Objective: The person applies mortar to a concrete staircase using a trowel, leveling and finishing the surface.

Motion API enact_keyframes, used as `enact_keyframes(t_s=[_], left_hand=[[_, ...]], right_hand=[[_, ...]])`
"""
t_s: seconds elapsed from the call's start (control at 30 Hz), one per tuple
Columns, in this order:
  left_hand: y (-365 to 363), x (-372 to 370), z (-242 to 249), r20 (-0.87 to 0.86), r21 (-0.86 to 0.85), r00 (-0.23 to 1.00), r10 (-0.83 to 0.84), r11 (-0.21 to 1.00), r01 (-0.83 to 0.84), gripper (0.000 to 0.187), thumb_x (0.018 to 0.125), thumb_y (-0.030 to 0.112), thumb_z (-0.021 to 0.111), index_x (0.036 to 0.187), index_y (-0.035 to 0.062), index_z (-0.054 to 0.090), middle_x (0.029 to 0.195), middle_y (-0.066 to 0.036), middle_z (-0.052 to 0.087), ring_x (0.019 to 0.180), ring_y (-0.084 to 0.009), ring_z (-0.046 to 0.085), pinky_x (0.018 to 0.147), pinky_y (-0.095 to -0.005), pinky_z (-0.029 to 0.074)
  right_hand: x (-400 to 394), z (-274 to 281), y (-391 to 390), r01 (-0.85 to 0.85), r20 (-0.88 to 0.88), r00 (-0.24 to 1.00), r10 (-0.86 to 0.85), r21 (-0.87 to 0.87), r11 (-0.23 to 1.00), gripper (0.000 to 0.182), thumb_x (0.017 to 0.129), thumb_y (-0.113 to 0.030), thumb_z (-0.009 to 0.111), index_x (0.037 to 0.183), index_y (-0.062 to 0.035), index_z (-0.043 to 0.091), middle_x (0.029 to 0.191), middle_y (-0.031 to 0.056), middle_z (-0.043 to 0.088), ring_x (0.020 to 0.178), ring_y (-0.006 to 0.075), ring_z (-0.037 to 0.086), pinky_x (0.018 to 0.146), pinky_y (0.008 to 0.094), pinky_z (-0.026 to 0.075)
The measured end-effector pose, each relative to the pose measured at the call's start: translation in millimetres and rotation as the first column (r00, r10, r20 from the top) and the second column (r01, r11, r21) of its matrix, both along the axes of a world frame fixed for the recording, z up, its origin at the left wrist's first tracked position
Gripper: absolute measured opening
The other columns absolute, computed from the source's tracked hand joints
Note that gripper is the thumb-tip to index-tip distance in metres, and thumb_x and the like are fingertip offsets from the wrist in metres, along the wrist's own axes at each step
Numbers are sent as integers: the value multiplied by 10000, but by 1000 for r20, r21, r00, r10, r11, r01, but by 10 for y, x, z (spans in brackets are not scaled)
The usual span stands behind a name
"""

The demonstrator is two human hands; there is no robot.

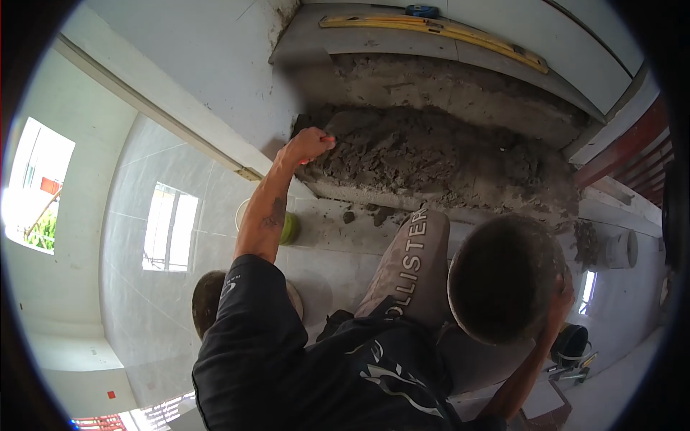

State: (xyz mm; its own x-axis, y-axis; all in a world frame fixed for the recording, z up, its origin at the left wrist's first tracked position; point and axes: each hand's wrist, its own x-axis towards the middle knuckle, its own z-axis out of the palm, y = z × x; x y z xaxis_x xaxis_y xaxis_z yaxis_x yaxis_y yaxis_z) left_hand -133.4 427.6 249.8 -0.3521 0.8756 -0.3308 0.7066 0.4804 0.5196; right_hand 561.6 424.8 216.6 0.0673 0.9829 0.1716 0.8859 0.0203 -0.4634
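My left hand (307, 146) reaches forward to the left end of a ledge, fingers wrapped around the orange handle of a trowel (330, 142). A blurred grey shape beyond the hand, near the wall corner, looks like its blade. Below and to the right of the hand spreads rough, wet grey mortar (417, 154), heaped along the ledge. My right hand (563, 296) grips the right side of a round, mortar-stained bucket (507, 280), tilted with its dark mouth toward me. The bucket's contents are lost in shadow.
A yellow folding rule or level (438, 30) and a blue tape measure (422, 11) lie on the upper step. A yellow-green container (290, 228) stands behind my left forearm. At right are a white bucket (621, 249) and a dark bucket (571, 341). Mortar crumbs (382, 214) lie below the ledge.
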Motion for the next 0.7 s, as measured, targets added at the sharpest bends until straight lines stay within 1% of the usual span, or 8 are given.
enact_keyframes(t_s=[0.17, 0.3, 0.37, 0.4, 0.47, 0.5, 0.57, 0.7], left_hand=[[68, -254, -95, 52, 18, 986, 158, 987, -159, 362, 818, 308, 699, 1007, 0, 674, 585, -85, 592, 475, -165, 558, 435, -345, 417], [130, -379, -55, 35, 27, 990, 135, 990, -136, 365, 819, 320, 694, 990, -2, 679, 613, -96, 607, 490, -174, 571, 445, -352, 429], [34, -332, 115, -142, -109, 987, 75, 990, -91, 312, 871, 289, 634, 973, -5, 650, 573, -35, 524, 459, -140, 513, 407, -315, 387], [-41, -326, 133, -145, -107, 987, 73, 990, -89, 312, 871, 289, 634, 973, -5, 650, 573, -35, 524, 459, -140, 513, 407, -315, 387], [-243, -299, 139, -141, 227, 981, 134, 969, -100, 316, 880, 283, 613, 825, -28, 620, 580, -51, 541, 461, -160, 531, 418, -334, 409], [-269, -285, 153, -145, 226, 980, 134, 969, -99, 316, 880, 283, 613, 825, -28, 620, 580, -51, 541, 461, -160, 531, 418, -334, 409], [-410, -243, 133, 104, 145, 953, 285, 943, -298, 367, 881, 315, 616, 840, -49, 637, 618, -114, 615, 507, -212, 600, 478, -377, 463], [-420, -70, 23, 126, 60, 967, 222, 971, -230, 361, 903, 284, 581, 738, -37, 577, 569, -81, 544, 461, -181, 543, 421, -350, 427]], right_hand=[[-66, 22, 43, -16, -34, 999, 16, -18, 1000, 392, 976, -223, 501, 1282, 20, 541, 1212, 250, 600, 1157, 392, 562, 966, 420, 433], [-150, 50, 46, -28, 3, 1000, 28, 25, 999, 408, 974, -243, 506, 1285, 19, 541, 1222, 248, 597, 1166, 385, 559, 971, 416, 432], [-136, 26, 60, -36, 10, 999, 36, 12, 999, 412, 975, -248, 504, 1287, 19, 539, 1231, 246, 593, 1171, 382, 558, 974, 414, 430], [-129, 19, 72, -36, 18, 999, 36, 5, 999, 416, 976, -254, 502, 1289, 19, 538, 1239, 244, 589, 1176, 380, 556, 977, 412, 429], [-139, 35, 66, -25, 17, 1000, 25, 0, 1000, 417, 977, -255, 500, 1292, 17, 537, 1244, 241, 587, 1177, 379, 555, 978, 413, 428], [-158, 38, 75, -20, 16, 1000, 21, -5, 1000, 418, 978, -256, 497, 1294, 15, 536, 1249, 238, 584, 1178, 378, 554, 979, 414, 428], [-182, 61, 63, -30, 19, 999, 31, -12, 999, 418, 980, -256, 493, 1297, 13, 534, 1251, 234, 585, 1180, 379, 552, 980, 414, 427], [-276, 95, 104, -3, 30, 1000, 4, -48, 999, 415, 982, -252, 486, 1302, 8, 530, 1258, 229, 583, 1188, 375, 548, 986, 409, 425]])
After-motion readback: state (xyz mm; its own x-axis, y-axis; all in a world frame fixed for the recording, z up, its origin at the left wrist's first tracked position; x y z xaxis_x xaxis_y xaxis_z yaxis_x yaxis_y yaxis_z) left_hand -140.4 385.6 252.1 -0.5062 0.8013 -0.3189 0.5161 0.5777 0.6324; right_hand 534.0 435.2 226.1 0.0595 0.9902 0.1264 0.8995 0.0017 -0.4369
